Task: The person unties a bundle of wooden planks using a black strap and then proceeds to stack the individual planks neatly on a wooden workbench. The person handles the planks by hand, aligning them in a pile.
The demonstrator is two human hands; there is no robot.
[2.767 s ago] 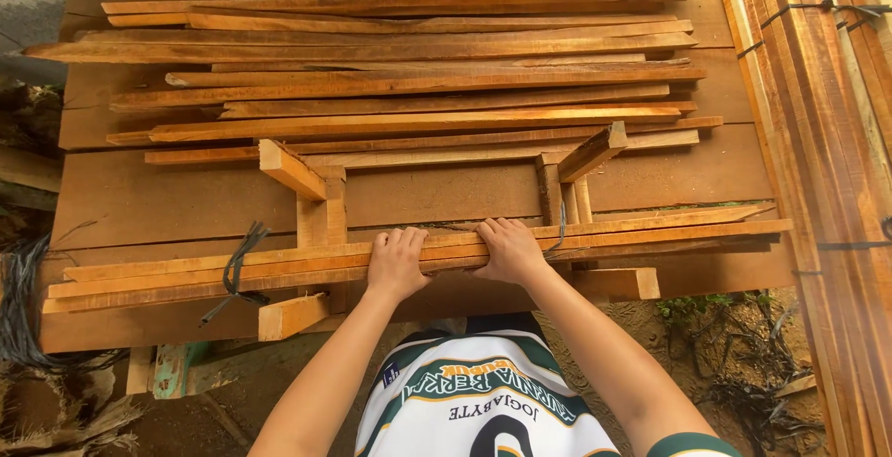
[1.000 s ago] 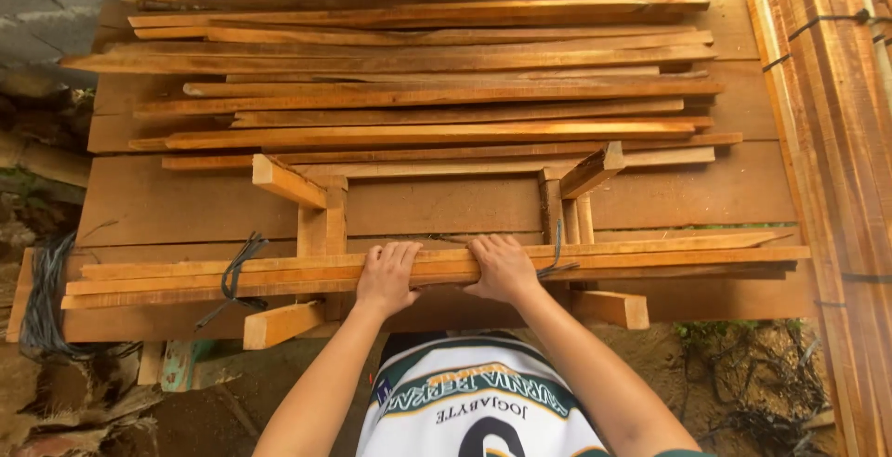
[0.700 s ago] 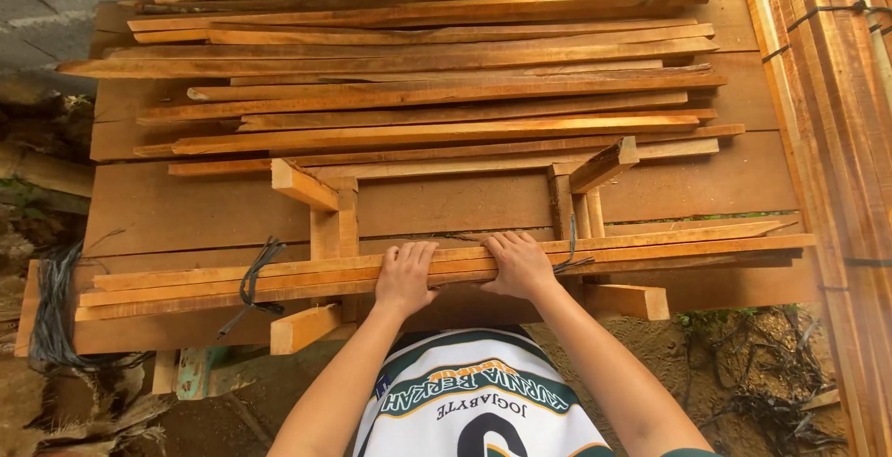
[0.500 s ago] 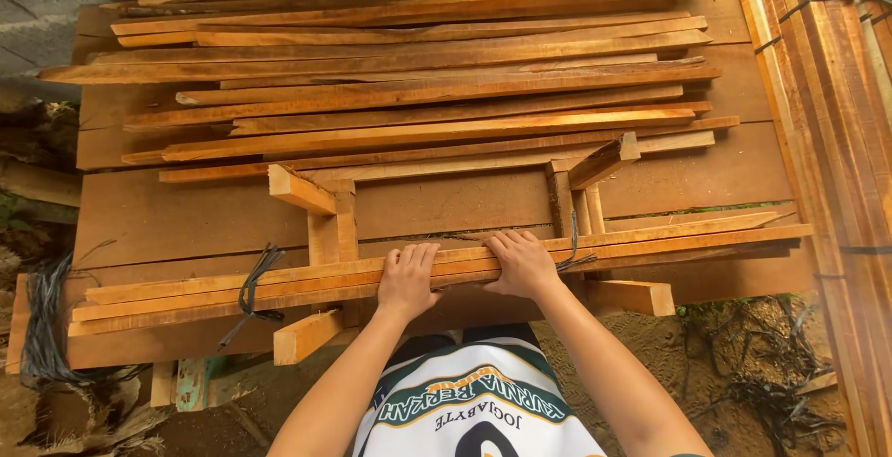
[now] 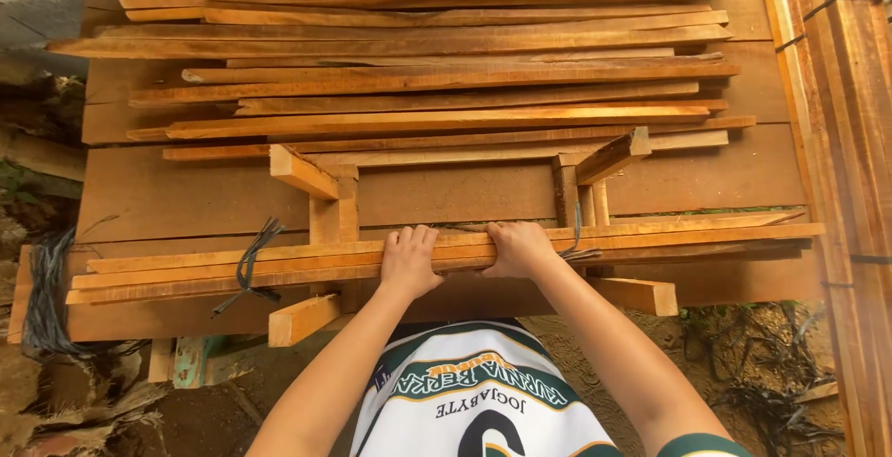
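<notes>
Outdoors, over bare dirt, a wide brown plank workbench [image 5: 186,197] carried loose reddish wooden slats [image 5: 437,67]. Since a moment earlier little had changed: both hands stayed put while the view drifted slightly. Left hand [image 5: 410,260] and right hand [image 5: 518,248] lay side by side, fingers curled closed over a long bundle of thin wooden strips [image 5: 706,237] resting across two wooden cradle posts [image 5: 333,206], tied with black cord [image 5: 249,267].

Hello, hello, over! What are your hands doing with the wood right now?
Left hand and right hand both gripping the tied bundle of wooden slats. Bundle lying across the wooden rack. Black strap around it, left of the hands.
</notes>
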